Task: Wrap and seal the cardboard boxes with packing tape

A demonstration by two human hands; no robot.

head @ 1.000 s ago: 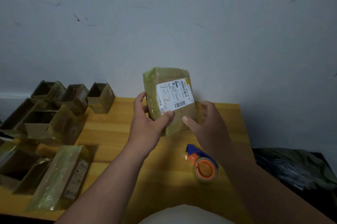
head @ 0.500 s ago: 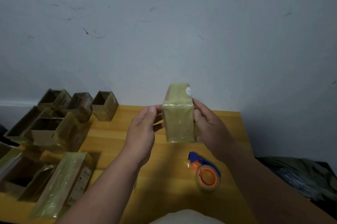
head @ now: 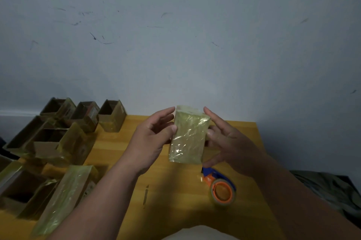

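A small cardboard box [head: 187, 138] wrapped in glossy yellowish tape is held upright in the air above the wooden table [head: 172, 191], its crinkled taped face toward me. My left hand [head: 150, 138] holds its left edge, thumb on the front and fingers reaching along the back toward the top. My right hand [head: 230, 142] holds the right edge, index finger stretched up to the top corner and lower fingers curled near the bottom. The tape dispenser [head: 221, 191], orange and blue with a clear roll, lies on the table below my right hand.
Several open cardboard boxes [head: 112, 115] crowd the table's left side and back-left corner. A long tape-wrapped box [head: 66, 196] lies at the front left. A dark bag [head: 328, 189] sits beyond the table's right edge. A grey wall stands close behind.
The box has been turned: its labelled face was toward me, then a narrow side, now a broader taped face. Both hands shifted to its two side edges.
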